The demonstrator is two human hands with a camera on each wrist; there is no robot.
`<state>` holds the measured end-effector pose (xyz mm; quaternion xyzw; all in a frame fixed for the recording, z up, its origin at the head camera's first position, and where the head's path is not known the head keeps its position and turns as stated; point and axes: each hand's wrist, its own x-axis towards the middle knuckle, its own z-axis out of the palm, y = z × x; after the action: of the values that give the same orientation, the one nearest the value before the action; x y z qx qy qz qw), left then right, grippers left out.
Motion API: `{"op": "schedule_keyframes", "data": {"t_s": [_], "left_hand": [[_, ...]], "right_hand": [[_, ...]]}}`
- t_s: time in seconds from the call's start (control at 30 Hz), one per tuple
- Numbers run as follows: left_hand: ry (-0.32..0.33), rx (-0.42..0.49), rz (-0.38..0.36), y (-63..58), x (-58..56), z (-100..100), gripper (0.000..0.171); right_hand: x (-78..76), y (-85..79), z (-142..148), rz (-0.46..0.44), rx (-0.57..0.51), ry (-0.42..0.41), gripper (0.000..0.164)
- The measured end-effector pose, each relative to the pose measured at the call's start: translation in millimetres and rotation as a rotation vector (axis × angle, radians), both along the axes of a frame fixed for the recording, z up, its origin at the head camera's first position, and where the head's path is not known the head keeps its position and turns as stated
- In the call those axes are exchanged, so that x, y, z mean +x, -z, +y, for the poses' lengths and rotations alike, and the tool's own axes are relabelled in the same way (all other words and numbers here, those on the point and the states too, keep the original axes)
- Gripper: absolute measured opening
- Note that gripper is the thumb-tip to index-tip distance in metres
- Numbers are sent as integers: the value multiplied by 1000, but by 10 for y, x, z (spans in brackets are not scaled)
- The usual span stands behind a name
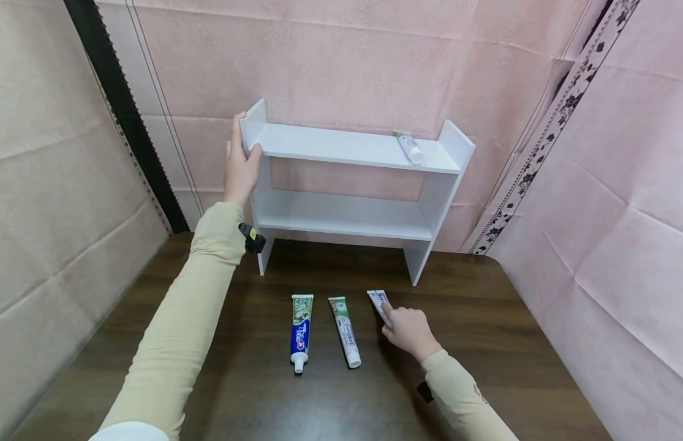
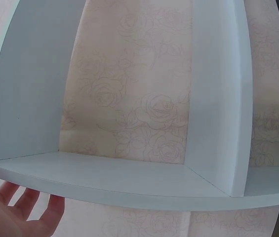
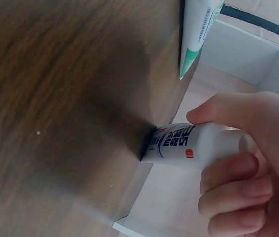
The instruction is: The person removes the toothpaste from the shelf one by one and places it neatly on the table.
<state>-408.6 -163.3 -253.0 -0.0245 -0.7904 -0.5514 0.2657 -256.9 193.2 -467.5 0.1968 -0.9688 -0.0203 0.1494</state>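
At the upper left side panel of a white two-tier shelf point(image 1: 347, 214), my left hand point(image 1: 242, 162) grips the edge, thumb in front and fingers on the outer face. In the left wrist view the fingers point(image 2: 55, 207) lie along the panel's outside. My right hand point(image 1: 410, 331) holds a white toothpaste tube point(image 3: 176, 143) by its cap end, thumb on one side and fingers curled on the other. The tube's flat end is close to the table. Left of it lie a green-and-white toothpaste tube point(image 1: 345, 331) and a blue-and-green toothpaste tube point(image 1: 301, 331), caps toward me.
Another white toothpaste tube point(image 1: 410, 148) lies on the right of the shelf's top board. The shelf stands at the back of a dark wooden table point(image 1: 236, 380). Pale pink cloth point(image 1: 347, 67) hangs behind and at both sides.
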Motion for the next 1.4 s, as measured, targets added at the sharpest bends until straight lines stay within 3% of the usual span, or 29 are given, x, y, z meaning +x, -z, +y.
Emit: {"op": "schedule_keyframes", "data": {"t_s": [0.57,0.9,1.13,1.4], "left_hand": [[8,21,3,-7,11,19,61],[-12,24,-8,-17,-5,25,62],[-13,17,-6,-22,-8,28,61],[-30,18,-11,-19,-6,49,62]], "right_hand": [[99,115,24,-2,-72,11,26],[55,150,99,-192,-197,104,20],[32,140,94,-195,-215,110,14],[-103,-101,123,-337,-157,101,16]]}}
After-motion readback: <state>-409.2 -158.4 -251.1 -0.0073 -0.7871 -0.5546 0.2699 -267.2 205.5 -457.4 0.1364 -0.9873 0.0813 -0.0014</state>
